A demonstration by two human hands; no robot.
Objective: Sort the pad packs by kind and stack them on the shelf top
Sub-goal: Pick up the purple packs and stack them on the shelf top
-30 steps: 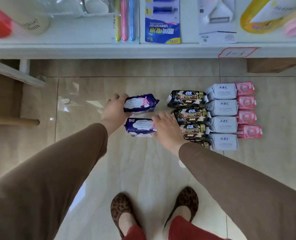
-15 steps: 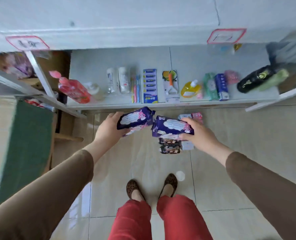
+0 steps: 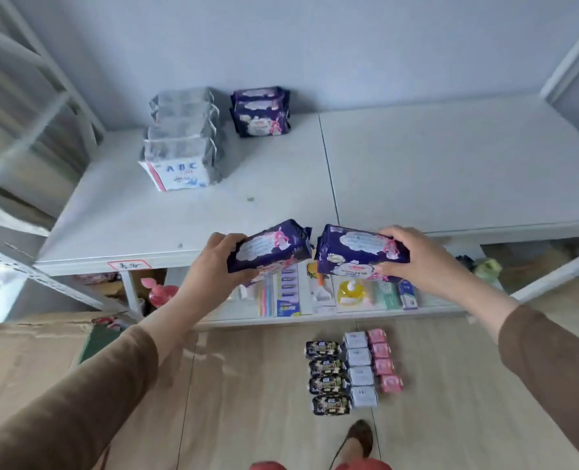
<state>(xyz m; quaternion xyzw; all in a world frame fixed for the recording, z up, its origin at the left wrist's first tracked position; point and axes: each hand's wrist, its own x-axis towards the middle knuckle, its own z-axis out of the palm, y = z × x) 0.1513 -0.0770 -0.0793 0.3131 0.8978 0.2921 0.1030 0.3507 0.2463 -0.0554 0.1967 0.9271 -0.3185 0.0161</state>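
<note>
Purple packs (image 3: 270,245), white shelf top (image 3: 451,171), brown sleeves (image 3: 78,401).

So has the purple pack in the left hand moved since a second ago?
Yes. The purple pack has risen from the floor to the shelf top's front edge.

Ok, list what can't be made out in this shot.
- Head view: how many packs the purple stack holds; too blurred to count.
- Small print on the ABC stack: blurred.
- Lower shelf items: partly hidden by the purple packs in the left hand and right hand.
- Cardboard box: cut off by the left edge and sleeve.
</note>
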